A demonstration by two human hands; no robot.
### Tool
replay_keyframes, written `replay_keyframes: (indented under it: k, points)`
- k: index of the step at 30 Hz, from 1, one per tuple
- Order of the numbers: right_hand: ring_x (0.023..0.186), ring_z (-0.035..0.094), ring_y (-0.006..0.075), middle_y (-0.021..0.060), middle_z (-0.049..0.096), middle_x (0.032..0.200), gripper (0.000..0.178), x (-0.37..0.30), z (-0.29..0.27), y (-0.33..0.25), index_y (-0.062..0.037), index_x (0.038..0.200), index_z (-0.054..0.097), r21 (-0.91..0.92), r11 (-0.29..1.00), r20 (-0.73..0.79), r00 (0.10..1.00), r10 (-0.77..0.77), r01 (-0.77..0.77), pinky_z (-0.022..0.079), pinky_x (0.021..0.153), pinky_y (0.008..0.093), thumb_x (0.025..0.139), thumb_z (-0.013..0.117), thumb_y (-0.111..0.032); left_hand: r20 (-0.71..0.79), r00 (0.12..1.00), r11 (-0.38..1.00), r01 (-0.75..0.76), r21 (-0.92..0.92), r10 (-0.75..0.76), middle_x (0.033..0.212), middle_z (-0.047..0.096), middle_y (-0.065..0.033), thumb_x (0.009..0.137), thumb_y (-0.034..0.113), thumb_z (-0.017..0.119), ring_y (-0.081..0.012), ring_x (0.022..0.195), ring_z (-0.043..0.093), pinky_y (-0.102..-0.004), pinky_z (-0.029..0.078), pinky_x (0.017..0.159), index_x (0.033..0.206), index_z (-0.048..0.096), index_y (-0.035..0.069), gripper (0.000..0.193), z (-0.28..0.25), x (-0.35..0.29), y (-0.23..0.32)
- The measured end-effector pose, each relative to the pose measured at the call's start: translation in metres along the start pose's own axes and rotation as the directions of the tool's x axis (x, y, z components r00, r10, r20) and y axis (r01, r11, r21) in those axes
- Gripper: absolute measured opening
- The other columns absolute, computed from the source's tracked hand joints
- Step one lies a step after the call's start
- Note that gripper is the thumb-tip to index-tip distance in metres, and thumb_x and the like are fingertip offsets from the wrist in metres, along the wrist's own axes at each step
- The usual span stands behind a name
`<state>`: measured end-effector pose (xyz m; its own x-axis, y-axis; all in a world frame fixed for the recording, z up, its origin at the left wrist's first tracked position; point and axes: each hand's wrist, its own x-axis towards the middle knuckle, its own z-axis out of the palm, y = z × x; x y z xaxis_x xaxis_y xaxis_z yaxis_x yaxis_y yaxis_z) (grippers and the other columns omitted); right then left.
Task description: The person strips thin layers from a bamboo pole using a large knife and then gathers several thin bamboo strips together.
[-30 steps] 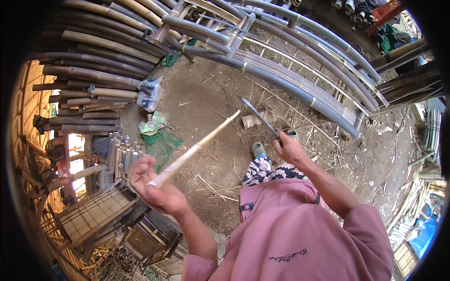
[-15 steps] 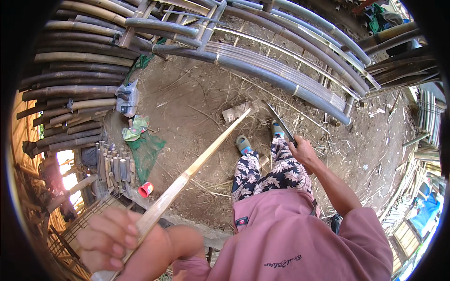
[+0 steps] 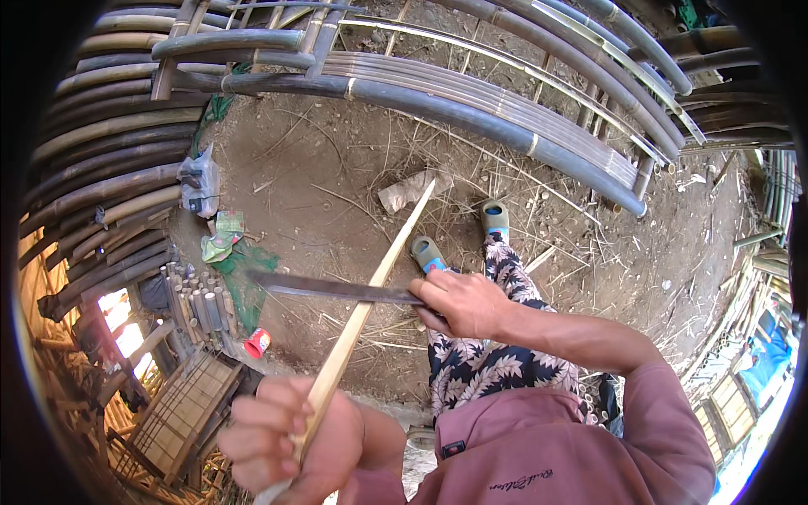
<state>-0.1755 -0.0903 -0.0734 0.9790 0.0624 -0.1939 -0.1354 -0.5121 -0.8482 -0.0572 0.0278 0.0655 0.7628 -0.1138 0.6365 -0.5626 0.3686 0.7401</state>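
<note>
Bamboo stick (image 3: 370, 290) runs up and away from left hand (image 3: 290, 433), far tip above paper scrap (image 3: 404, 190) on dirt. Left hand fingers wrapped tight round stick's near end. Right hand (image 3: 463, 303) closed tight on handle of long knife (image 3: 332, 288). Blade points left from right hand, lies across stick, touching it about halfway up. Small red cup (image 3: 257, 343) on ground left of stick, what's inside too small to tell.

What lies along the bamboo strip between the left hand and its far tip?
In the head view, the knife blade, held by the right hand, crosses the bamboo strip above the left hand; beyond it the strip is bare.
</note>
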Motion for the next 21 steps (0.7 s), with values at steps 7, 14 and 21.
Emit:
replay_keyframes:
  k: [7,14,21]
  points:
    - [0.059,0.06,0.0348,0.0189,0.06,0.082,0.021,0.008,0.046,0.092,-0.0056,0.096,0.047,0.053,0.919,0.087,0.918,0.387,-0.392,0.049,0.048,0.0462,0.095,0.05,-0.026,-0.087,0.992,0.993,-0.09,0.07,0.096,0.071,0.032,0.0016,0.097,0.06,0.031,-0.012,0.055,0.035,-0.0248,0.031,0.047,0.07,0.037,0.014,0.054,0.019,-0.001,-0.01]
    - [0.06,0.059,0.0253,0.0151,0.056,0.083,0.019,0.029,0.041,0.101,-0.0049,0.094,0.046,-0.085,0.983,0.002,0.986,0.164,-0.163,0.051,0.046,0.0402,0.094,0.05,-0.023,-0.084,0.994,0.998,-0.066,0.003,0.066,0.073,0.032,0.0028,0.095,0.062,0.035,-0.0129,0.058,0.035,-0.0251,0.03,0.05,0.071,0.038,0.014,0.053,0.023,0.003,-0.015]
    - [0.056,0.055,0.0201,0.0157,0.055,0.083,0.018,0.03,0.045,0.085,-0.0033,0.094,0.045,0.033,0.962,0.178,0.949,0.26,-0.269,0.047,0.038,0.0344,0.096,0.045,-0.021,-0.127,0.99,0.997,-0.059,0.057,0.066,0.07,0.031,0.0057,0.094,0.06,0.041,-0.0091,0.057,0.032,-0.0236,0.027,0.049,0.07,0.037,0.017,0.049,0.016,0.003,-0.022]
